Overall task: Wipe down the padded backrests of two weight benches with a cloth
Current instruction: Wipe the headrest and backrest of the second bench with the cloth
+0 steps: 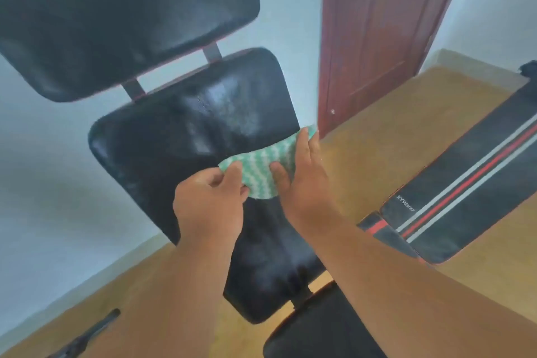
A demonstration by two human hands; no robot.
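Observation:
A black padded backrest (180,148) of the near weight bench fills the middle of the view, tilted, with a dusty sheen. Above it sits a separate black head pad (125,20). A green-and-white patterned cloth (261,168) lies against the backrest's right side. My left hand (210,200) pinches the cloth's left end between thumb and fingers. My right hand (305,180) presses flat on the cloth's right part, fingers spread over it. The second bench's pad (470,197), black with red and white stripes, lies at the right.
A dark red door (374,32) stands behind the benches in a pale wall. The floor (372,160) is yellowish wood. A black seat pad (319,331) is at the bottom centre, and a dark bar (87,337) lies on the floor at bottom left.

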